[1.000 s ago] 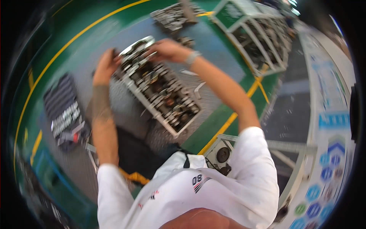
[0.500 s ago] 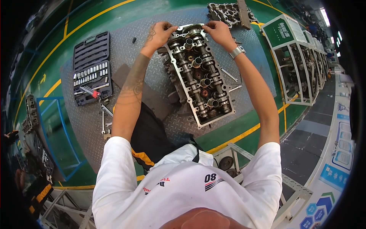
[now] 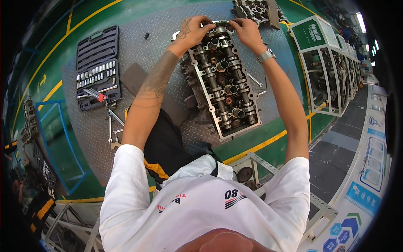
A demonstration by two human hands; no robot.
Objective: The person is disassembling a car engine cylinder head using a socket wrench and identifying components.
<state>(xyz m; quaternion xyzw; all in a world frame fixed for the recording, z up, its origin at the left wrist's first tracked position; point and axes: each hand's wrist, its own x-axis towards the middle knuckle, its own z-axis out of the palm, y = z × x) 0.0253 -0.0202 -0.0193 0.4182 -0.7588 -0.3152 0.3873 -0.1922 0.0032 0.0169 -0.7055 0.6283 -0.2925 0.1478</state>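
An engine cylinder head [image 3: 226,84] with two exposed camshafts lies on the steel plate in front of me. At its far end a dark toothed wheel [image 3: 221,24] shows as a curved, toothed edge. My left hand [image 3: 195,31] is closed in a pinch at the wheel's left side. At its right side my right hand [image 3: 247,34], with a metal-banded watch on the wrist, pinches with thumb and bent fingers. Both sets of fingertips partly cover the wheel's ends. A light metal cover edge [image 3: 176,35] shows beside my left hand.
An open socket set [image 3: 98,69] lies left on the chequered steel plate [image 3: 138,46], with loose wrenches [image 3: 111,126] near it. More wrenches [image 3: 254,80] lie right of the cylinder head. Another cylinder head [image 3: 252,11] sits far right. A white-framed engine stand [image 3: 321,67] is beyond the plate.
My left hand has moved right, its fingertips now closer to my right hand at the toothed wheel. My right hand stays by the wheel. The whole view has shifted slightly.
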